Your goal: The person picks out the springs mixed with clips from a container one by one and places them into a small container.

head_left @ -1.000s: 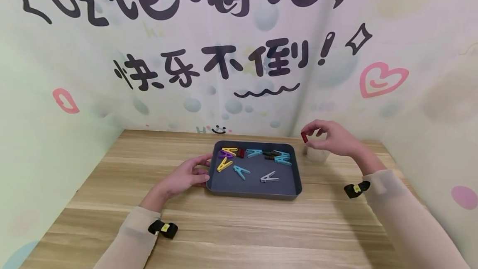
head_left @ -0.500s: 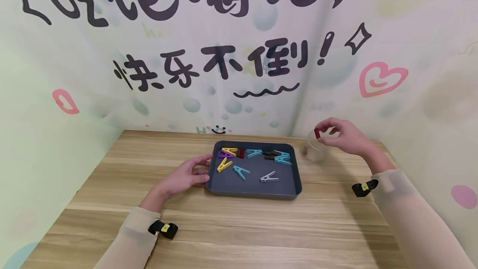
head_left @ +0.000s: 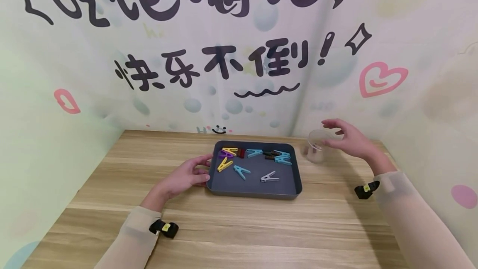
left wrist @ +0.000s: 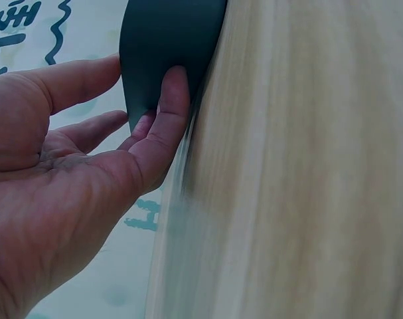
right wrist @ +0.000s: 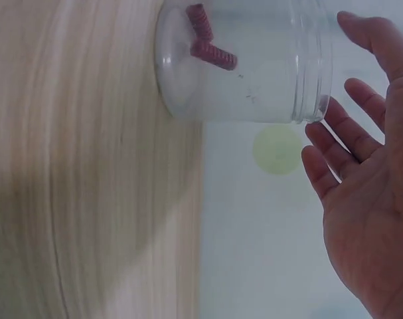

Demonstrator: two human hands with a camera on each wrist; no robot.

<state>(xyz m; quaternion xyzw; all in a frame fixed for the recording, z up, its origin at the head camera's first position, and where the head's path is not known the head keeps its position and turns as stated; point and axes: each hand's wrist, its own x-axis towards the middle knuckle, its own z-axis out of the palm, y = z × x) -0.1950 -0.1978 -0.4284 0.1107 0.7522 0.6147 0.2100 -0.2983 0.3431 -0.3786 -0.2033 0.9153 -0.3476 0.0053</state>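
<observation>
Gripping tray (head_left: 250,188) at left with left hand (head_left: 184,179), presenting relaxed, empty right hand (head_left: 350,139) by far-right jar (right wrist: 264,86), probably light, stiff, slippery, best held mid-wall.

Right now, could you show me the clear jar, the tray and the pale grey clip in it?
Clear jar (right wrist: 264,63): right wrist view, on its see-through side wall.
Tray (head_left: 257,165): head view, on a bare part of its floor.
Pale grey clip (head_left: 266,178): head view, near its joined end.
</observation>
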